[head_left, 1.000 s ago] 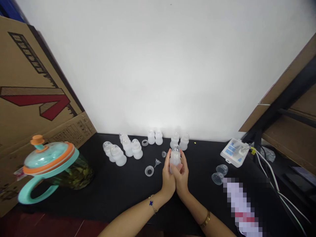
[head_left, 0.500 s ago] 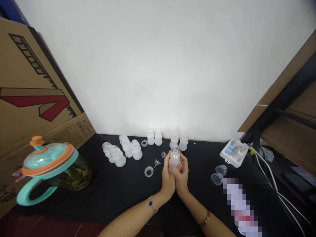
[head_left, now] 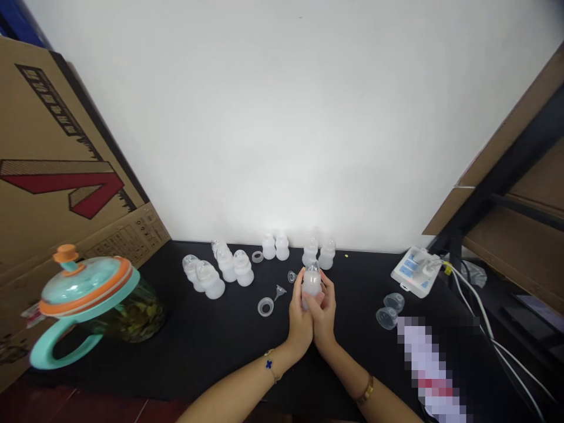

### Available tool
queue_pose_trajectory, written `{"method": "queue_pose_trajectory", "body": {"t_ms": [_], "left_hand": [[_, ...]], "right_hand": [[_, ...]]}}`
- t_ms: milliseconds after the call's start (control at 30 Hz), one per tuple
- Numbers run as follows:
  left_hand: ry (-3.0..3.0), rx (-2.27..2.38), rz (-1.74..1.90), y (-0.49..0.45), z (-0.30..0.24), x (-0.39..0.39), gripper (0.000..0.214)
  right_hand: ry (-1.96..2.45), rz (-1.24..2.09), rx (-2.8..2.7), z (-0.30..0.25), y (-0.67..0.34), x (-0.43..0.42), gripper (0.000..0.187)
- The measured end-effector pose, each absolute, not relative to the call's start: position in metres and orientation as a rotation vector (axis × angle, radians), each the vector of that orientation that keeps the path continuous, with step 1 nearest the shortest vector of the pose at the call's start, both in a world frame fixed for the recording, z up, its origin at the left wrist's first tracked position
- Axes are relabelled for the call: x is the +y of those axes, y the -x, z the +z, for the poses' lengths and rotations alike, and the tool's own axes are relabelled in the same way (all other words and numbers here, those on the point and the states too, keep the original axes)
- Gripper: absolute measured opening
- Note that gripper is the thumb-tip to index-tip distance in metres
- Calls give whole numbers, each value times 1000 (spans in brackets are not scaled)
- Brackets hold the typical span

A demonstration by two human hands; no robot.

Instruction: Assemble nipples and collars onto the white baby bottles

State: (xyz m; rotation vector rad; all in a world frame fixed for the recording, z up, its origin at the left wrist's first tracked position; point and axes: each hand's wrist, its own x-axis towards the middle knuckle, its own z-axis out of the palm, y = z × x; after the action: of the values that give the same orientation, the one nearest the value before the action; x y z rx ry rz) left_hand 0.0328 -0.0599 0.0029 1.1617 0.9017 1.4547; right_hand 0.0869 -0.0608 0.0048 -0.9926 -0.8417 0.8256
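Both my hands hold one small frosted white bottle upright over the black table. My left hand wraps its left side and my right hand wraps its right side, heels of the palms touching. Just left of my hands lie a clear ring, a tiny funnel and a small clear cap. Several more white bottles stand in groups along the wall behind.
A teal and orange lidded jug with leaves inside stands at the left, before a large cardboard box. Two clear domed caps and a white power strip with cables lie at the right. A shelf frame rises at the far right.
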Motion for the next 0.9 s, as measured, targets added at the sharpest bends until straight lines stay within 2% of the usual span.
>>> {"method": "queue_pose_trajectory", "body": {"t_ms": [167,267,433,900], "left_hand": [[-1185,880,1448,-33,4,-60,75],[-1210,870,1441,-33,4,-59,74],[-1214,892,1462,-32,5,-59,70],[-1199,921,1463,-33,0,-57,60]], "right_hand": [[981,854,-851,4,-88,-61,64],[966,880,-845,3,-88,-60,72],[976,819,-851,3,-88,-59,64],[980,820,-796,-2,-88,-56,63]]}}
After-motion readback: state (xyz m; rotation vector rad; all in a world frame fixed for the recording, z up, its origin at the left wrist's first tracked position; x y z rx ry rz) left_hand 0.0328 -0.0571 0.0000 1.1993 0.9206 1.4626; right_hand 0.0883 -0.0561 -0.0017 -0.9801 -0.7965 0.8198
